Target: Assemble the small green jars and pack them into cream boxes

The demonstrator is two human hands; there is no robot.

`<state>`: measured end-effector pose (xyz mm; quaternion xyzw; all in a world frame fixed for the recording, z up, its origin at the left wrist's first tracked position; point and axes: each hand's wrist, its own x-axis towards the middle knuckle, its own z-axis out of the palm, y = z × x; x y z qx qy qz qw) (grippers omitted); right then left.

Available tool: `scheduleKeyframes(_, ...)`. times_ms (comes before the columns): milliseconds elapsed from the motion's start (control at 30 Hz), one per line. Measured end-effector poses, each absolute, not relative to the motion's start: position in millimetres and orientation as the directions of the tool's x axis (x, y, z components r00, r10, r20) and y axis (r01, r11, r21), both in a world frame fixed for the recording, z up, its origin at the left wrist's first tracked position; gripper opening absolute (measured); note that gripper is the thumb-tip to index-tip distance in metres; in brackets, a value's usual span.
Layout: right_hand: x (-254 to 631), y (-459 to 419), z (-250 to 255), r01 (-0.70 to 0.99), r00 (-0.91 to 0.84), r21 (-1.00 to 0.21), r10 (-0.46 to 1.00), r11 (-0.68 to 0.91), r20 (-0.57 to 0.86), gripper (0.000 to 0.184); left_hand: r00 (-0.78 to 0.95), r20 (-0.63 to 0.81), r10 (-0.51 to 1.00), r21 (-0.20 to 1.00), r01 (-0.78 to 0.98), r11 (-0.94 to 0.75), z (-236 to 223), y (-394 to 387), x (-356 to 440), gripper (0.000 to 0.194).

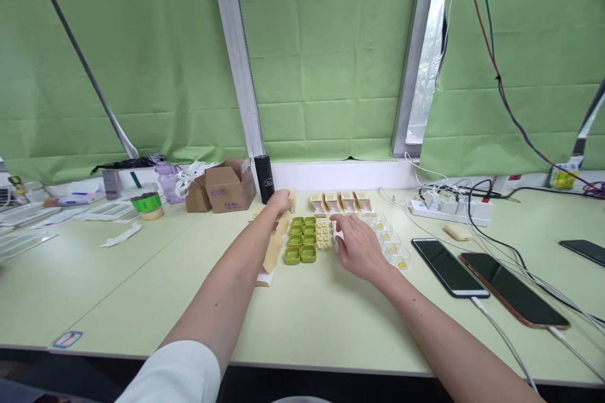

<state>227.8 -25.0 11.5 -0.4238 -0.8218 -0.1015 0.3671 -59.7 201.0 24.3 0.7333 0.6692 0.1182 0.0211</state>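
My left hand (280,201) is closed at the far end of a row of cream cardboard boxes (273,253), gripping a small cream box (292,201); its fingertips are partly hidden. Olive-green square cups (309,254) stand in two columns to the right of that row. Beside them lie several small pale yellow pieces (322,236). Over some white pieces (338,235) hovers my right hand (362,247), thumb and index finger apart; nothing shows between them. Clear plastic domes with yellow centres (397,255) sit just right of this hand.
Several small open boxes (348,203) line the back. A black bottle (264,179) and a brown carton (230,185) stand back left. On the right are two phones (449,266) on cables and a power strip (452,210). A cup with green tape (147,203) stands left.
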Motion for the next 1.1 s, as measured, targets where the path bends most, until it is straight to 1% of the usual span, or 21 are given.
scheduleKeyframes(167, 227, -24, 9, 0.778, -0.378, -0.136, 0.629, 0.614, 0.679, 0.044, 0.058, 0.176, 0.983, 0.219, 0.971, -0.097, 27, 197, -60, 0.041)
scheduleKeyframes(333, 227, -24, 7, 0.784, -0.392, -0.119, 0.634, 0.61, 0.666, 0.04, 0.018, 0.26, 0.966, 0.257, 0.963, -0.087, 51, 186, -69, 0.066)
scheduleKeyframes(400, 226, -23, 6, 0.783, -0.4, -0.109, 0.63, 0.613, 0.666, 0.036, -0.009, 0.317, 0.948, 0.277, 0.957, -0.084, 67, 177, -72, 0.067)
scheduleKeyframes(500, 224, -23, 3, 0.779, -0.423, -0.085, 0.621, 0.621, 0.66, 0.027, -0.021, 0.406, 0.914, 0.31, 0.944, -0.116, 89, 155, -67, 0.059)
scheduleKeyframes(600, 221, -22, -1, 0.779, -0.448, -0.073, 0.634, 0.623, 0.63, 0.018, 0.039, 0.464, 0.885, 0.319, 0.925, -0.208, 100, 120, -53, 0.044)
scheduleKeyframes(667, 220, -22, -3, 0.782, -0.458, -0.077, 0.655, 0.618, 0.601, 0.017, 0.092, 0.5, 0.861, 0.307, 0.911, -0.275, 99, 90, -41, 0.035)
scheduleKeyframes(733, 217, -23, -6, 0.781, -0.468, -0.084, 0.669, 0.619, 0.577, 0.019, 0.146, 0.569, 0.809, 0.285, 0.888, -0.36, 92, 60, -28, 0.029)
scheduleKeyframes(900, 210, -28, -11, 0.758, -0.493, -0.109, 0.675, 0.643, 0.549, 0.017, 0.202, 0.644, 0.738, 0.293, 0.826, -0.482, 59, 6, -6, 0.026)
scheduleKeyframes(967, 207, -31, -12, 0.753, -0.506, -0.108, 0.675, 0.65, 0.536, 0.017, 0.191, 0.679, 0.709, 0.29, 0.817, -0.498, 46, -3, -3, 0.025)
scheduleKeyframes(1100, 200, -36, -14, 0.754, -0.539, -0.059, 0.667, 0.654, 0.514, 0.028, 0.156, 0.692, 0.705, 0.327, 0.803, -0.498, 27, -6, -5, 0.025)
